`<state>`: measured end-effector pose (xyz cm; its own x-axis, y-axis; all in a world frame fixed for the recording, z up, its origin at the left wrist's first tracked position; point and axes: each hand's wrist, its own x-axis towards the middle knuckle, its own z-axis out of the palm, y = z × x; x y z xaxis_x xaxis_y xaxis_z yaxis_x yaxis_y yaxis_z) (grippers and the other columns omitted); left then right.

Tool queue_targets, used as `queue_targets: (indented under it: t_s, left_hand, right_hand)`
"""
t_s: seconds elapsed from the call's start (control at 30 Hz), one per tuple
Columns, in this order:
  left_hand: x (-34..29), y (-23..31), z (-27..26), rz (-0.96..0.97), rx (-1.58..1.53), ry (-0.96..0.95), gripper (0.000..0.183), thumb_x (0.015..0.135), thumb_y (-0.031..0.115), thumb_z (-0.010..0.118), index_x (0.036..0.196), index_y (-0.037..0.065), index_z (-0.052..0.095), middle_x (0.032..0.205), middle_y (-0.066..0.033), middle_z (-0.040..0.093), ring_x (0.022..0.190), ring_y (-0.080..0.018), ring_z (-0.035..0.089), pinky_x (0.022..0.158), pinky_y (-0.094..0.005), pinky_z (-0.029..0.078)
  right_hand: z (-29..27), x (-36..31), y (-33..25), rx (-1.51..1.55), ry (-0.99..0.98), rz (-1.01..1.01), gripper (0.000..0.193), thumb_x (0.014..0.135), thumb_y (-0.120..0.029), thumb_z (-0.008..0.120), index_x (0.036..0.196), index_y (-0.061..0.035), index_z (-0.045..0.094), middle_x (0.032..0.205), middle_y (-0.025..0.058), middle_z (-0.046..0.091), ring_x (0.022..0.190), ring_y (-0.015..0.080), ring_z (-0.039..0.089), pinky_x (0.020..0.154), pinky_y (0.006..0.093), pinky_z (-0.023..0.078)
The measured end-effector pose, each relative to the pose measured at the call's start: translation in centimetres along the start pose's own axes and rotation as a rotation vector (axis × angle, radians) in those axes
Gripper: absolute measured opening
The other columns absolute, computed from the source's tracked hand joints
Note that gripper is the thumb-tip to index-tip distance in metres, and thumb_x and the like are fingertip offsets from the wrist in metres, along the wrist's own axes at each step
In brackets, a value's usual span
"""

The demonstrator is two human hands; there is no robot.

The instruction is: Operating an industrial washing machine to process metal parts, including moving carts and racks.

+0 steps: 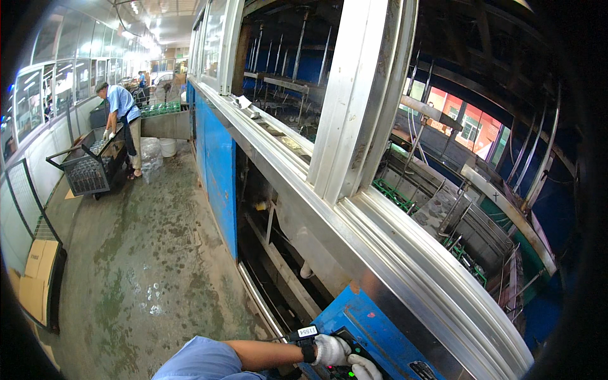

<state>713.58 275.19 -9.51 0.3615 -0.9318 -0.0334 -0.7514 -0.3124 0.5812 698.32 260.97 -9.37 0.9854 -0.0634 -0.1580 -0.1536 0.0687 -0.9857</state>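
Note:
Both hands wear white gloves and are close together at a small dark control panel [356, 345] on a blue metal cabinet [386, 329]. My left hand [332, 350] is curled at the panel's near left edge; what its fingers close on is hidden. A black strap circles that wrist, with a small device bearing a white label [307, 331] beside it. Just right of it, my right hand [365, 368] touches the panel area, cut off by the lower picture edge, its fingers only partly visible. Small green and red lights glow below the hands.
A long metal window frame [354, 95] runs beside me, with machinery, rods and green racks [396, 195] behind it. On the wet floor [158, 253] at the left, a person [123, 107] bends over a metal cart [92, 168]. Cardboard [39, 269] leans at the left wall.

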Motion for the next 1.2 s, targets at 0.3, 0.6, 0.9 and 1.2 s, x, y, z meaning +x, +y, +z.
queue_targets:
  t_s: [0.3,0.6,0.9,1.2]
  left_hand:
    - [2.6,-8.6,9.9,0.234,0.087,0.143,0.028,0.08,0.034,0.055,0.094,0.013,0.066,0.095,-0.0096,0.067,0.085,-0.0263,0.065,0.075,-0.0373,0.051]
    - [1.9,-3.7,4.8,0.094,0.075,0.132,0.035,0.089,0.037,0.046,0.092,0.012,0.069,0.087,-0.0128,0.068,0.082,-0.0282,0.065,0.074,-0.037,0.05]
    - [1.3,-3.4,4.9,0.145,0.109,0.209,0.025,0.087,0.03,0.051,0.091,0.013,0.069,0.082,-0.0085,0.068,0.074,-0.0272,0.065,0.068,-0.0346,0.053]
    - [0.4,-3.1,4.4,0.274,0.015,0.328,0.02,0.086,0.029,0.052,0.084,0.014,0.066,0.075,-0.0087,0.066,0.068,-0.0266,0.065,0.058,-0.0365,0.053]
  right_hand:
    - [2.1,-0.6,-1.8,-0.036,0.029,-0.076,0.031,0.099,-0.013,0.046,0.129,-0.003,0.05,0.117,0.0087,0.059,0.104,0.0151,0.056,0.092,0.028,0.044]
    - [3.9,-1.5,-5.2,-0.197,0.223,-0.195,0.024,0.095,-0.017,0.055,0.112,-0.0026,0.062,0.112,0.0088,0.062,0.107,0.0171,0.056,0.092,0.0295,0.042]
    - [2.8,-0.6,-4.6,-0.41,0.22,-0.226,0.025,0.088,-0.014,0.064,0.11,-0.0032,0.066,0.11,0.009,0.067,0.104,0.0179,0.06,0.093,0.0295,0.045]
    - [2.8,0.2,-3.5,-0.492,0.268,-0.244,0.028,0.087,-0.019,0.066,0.11,-0.0033,0.066,0.109,0.0096,0.067,0.101,0.0196,0.061,0.089,0.0284,0.046]
